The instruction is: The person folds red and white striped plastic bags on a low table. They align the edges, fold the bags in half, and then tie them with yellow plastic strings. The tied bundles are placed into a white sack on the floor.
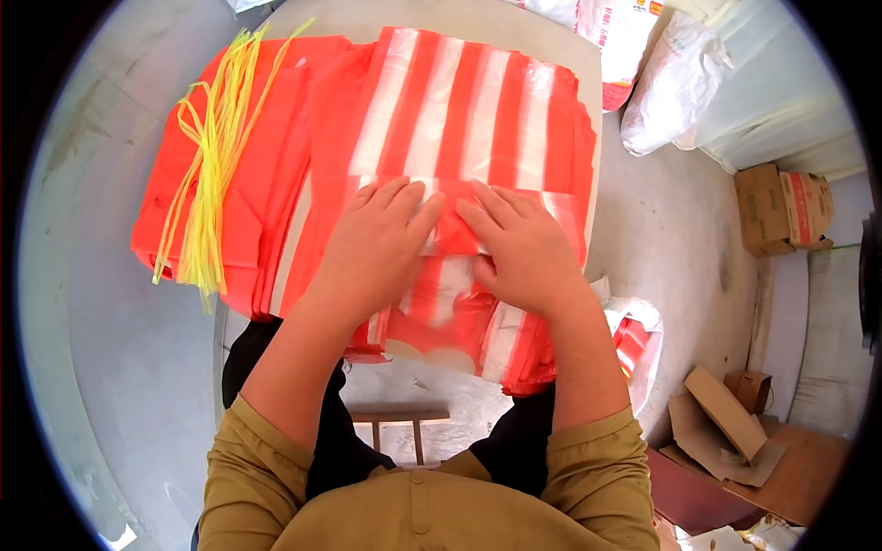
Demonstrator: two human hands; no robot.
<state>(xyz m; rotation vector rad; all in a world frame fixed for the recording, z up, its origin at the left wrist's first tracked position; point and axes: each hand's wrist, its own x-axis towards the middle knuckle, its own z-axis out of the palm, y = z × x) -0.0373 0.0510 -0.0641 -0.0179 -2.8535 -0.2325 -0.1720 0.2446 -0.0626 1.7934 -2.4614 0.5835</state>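
Observation:
A pile of red plastic bags with clear whitish stripes (469, 115) covers the middle of the table. Across its near part lies a folded-over band of the same striped plastic, and both palms rest on it. My left hand (378, 241) lies flat with fingers stretched forward. Beside it, my right hand (522, 246) is also spread flat, its thumb pointing inward. Neither hand grips anything. Loose striped plastic (450, 308) hangs toward my lap over the near edge. To the left, a bundle of yellow plastic strips (216, 174) lies on plain red plastic sheets (276, 147).
The pale tabletop (354, 14) shows behind the pile. White sacks (675, 83) stand at the far right. Further right are a cardboard box (781, 209) and opened cardboard (726, 422). A bag with red striped contents (634, 344) sits by my right forearm. A wooden stool (400, 416) is below.

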